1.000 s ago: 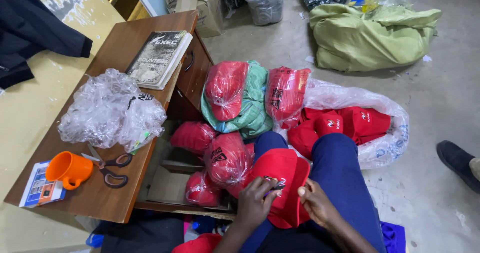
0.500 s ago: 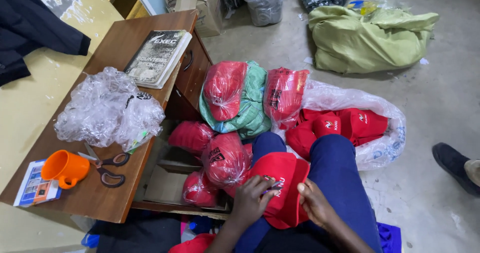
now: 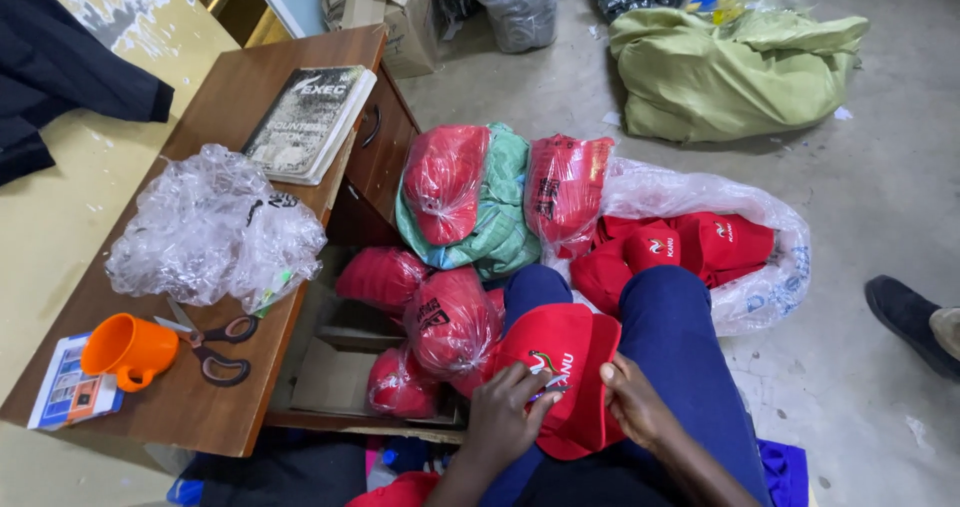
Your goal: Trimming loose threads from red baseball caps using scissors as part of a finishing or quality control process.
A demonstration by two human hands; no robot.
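Note:
A red cap [image 3: 560,352] lies on my lap, between my legs in blue trousers. My left hand [image 3: 505,417] presses on the cap's front panel, fingers curled against the fabric. My right hand [image 3: 632,402] pinches the cap's right edge. Several red caps wrapped in clear plastic [image 3: 450,317] are stacked just left of my knees. More loose red caps [image 3: 690,247] sit in a big clear plastic bag [image 3: 770,287] on the floor to the right.
A wooden desk [image 3: 220,407] on the left carries crumpled clear plastic [image 3: 210,227], scissors [image 3: 215,342], an orange cup [image 3: 125,352], a booklet and a dark book [image 3: 305,122]. A green sack [image 3: 730,67] lies at the back. Another person's shoe [image 3: 915,317] is at far right.
Both hands stay on the red cap, with the fingers shifting a little over its front. The view has drifted slightly.

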